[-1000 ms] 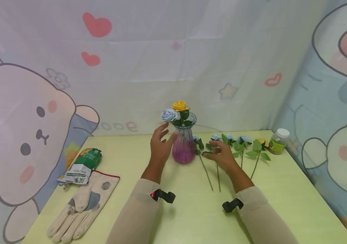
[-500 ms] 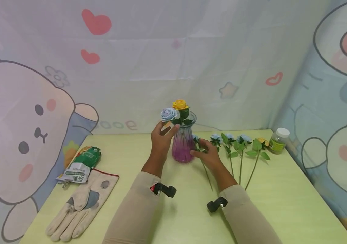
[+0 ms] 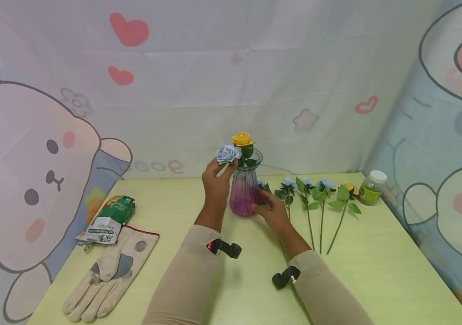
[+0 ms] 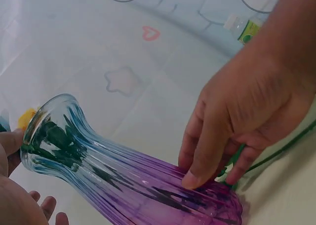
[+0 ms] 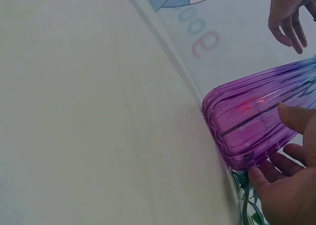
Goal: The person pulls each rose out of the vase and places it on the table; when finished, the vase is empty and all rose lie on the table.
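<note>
A ribbed glass vase [image 3: 244,195], clear blue at the top and purple below, stands near the table's back edge. From it rise a yellow rose [image 3: 242,139] and a light blue rose [image 3: 227,154] that leans left over the rim. My left hand [image 3: 216,185] pinches the blue rose just under its bloom, thumb right at the rim. Low on the vase's right side, my right hand [image 3: 274,215] grips the purple glass, its thumb [image 5: 291,115] on the front. Right beside those fingers lies another blue rose [image 3: 261,182], largely covered by the hand.
More roses, blue [image 3: 326,184] and yellow [image 3: 350,188], lie in a row to the right. A white-capped bottle [image 3: 371,188] stands in the back right corner. On the left are a green-and-white packet [image 3: 110,219] and a work glove [image 3: 113,271].
My right hand has moved left from above the lying roses onto the lower vase. My left hand has risen slightly to the blue rose, which has shifted a little right.
</note>
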`<move>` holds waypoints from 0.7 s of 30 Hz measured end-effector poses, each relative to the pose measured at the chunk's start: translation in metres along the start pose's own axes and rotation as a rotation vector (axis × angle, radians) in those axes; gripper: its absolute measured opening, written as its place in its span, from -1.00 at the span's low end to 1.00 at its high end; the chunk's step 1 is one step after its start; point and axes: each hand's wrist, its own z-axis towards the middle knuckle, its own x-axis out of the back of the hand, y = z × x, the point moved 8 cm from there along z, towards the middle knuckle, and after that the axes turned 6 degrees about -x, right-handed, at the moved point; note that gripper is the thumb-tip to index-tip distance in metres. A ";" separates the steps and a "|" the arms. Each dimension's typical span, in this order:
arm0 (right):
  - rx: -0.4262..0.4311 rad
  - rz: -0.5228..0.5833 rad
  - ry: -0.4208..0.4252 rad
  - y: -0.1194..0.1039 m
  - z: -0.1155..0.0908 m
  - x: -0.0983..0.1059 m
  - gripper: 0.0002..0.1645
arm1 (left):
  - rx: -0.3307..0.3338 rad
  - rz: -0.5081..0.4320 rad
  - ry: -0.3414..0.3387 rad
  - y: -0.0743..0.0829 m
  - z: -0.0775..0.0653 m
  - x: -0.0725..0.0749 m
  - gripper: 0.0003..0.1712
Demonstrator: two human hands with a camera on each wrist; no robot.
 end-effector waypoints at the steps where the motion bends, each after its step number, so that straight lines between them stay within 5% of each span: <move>1: 0.000 0.005 0.004 0.001 0.000 0.000 -0.21 | 0.007 0.004 0.016 0.000 0.000 0.001 -0.59; 5: -0.006 0.011 0.004 0.004 -0.001 -0.002 -0.21 | 0.035 0.011 0.062 0.002 0.002 0.004 -0.62; 13: -0.003 -0.020 0.008 0.003 -0.001 0.000 -0.24 | -0.024 0.036 0.064 0.024 0.008 0.010 -0.64; 21: -0.003 -0.081 0.023 0.003 -0.003 0.004 -0.27 | -0.161 0.079 0.015 0.048 0.013 0.013 -0.62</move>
